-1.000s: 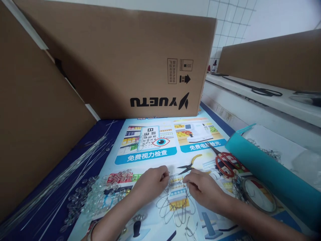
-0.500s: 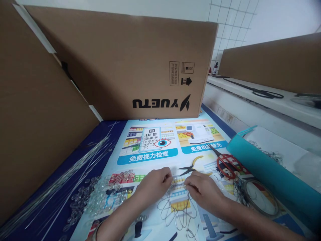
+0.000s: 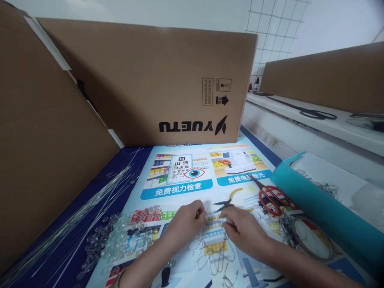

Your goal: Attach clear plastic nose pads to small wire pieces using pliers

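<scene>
Between my two hands hangs a piece of bent wire work (image 3: pixel 214 256), thin silvery wire formed into several loops that spread below my fingers. My left hand (image 3: pixel 192 218) is closed, pinching the wire work at its upper left. With thumb and fingers pressed together, my right hand (image 3: pixel 240 224) grips it at the upper right. Just beyond my right hand lie yellow-handled pliers (image 3: pixel 229 202), their jaws pointing left. Left of my left forearm, clear glass beads (image 3: pixel 129 234) are spread in a loose heap. My fingertips partly hide the gripped wire.
Red-handled scissors (image 3: pixel 270 198) and a coil of wire (image 3: pixel 313 238) lie to the right, beside a teal box (image 3: pixel 327 212) with small wire pieces. Straight wires (image 3: pixel 90 216) stretch along the left. Cardboard panels (image 3: pixel 144 84) stand at the back and left.
My right fingers have shifted slightly at the wire, and the loops below have turned a little. My left hand keeps its grip. The view has tilted slightly.
</scene>
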Demonstrator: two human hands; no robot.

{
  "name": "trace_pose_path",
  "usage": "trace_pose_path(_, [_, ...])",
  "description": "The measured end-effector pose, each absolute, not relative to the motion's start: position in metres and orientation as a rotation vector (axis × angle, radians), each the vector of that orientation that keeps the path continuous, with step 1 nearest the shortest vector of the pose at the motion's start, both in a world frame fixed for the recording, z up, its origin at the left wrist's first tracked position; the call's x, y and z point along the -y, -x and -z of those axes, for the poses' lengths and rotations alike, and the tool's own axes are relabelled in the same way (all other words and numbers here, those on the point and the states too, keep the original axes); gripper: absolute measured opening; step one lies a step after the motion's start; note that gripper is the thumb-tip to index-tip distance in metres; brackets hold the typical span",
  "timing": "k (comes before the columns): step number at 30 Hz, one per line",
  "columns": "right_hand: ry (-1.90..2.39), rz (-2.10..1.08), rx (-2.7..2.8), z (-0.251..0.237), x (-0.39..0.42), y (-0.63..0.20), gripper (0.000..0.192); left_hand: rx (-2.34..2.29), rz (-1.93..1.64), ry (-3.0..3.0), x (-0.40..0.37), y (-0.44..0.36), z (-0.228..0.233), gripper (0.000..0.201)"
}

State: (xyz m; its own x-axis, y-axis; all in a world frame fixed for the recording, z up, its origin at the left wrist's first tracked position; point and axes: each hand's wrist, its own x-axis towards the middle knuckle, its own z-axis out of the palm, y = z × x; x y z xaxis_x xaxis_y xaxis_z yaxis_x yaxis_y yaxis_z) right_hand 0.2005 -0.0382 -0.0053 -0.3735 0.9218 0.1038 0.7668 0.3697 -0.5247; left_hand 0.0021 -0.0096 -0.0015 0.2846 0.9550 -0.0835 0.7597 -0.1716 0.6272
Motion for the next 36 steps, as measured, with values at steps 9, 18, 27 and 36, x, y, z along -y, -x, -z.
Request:
trace_pose_path(9, [1.421, -0.506, 2.367, 0.0031, 0.0387, -0.2023, 0.033, -1.540, -0.518, -1.785, 0.0108, -0.0055, 0.0015, 0.013])
trace_pose_path(18, [1.439, -0.508, 2.416, -0.0037, 0.0383, -0.2000, 0.032, -1.487, -0.546, -1.695, 0.0148, -0.0045, 0.0022, 0.014])
trace_pose_path(27, [1.449, -0.537, 2.289, 0.0041, 0.0371, -0.2005, 0.028, -1.350, -0.539, -1.859, 0.0159, -0.0015, -0.0003, 0.015])
trace_pose_path(36, [1.417, -0.554, 2.347, 0.0003, 0.0362, -0.2012, 0.021, -1.255, -0.529, -1.974, 0.0130, 0.0011, 0.0005, 0.016])
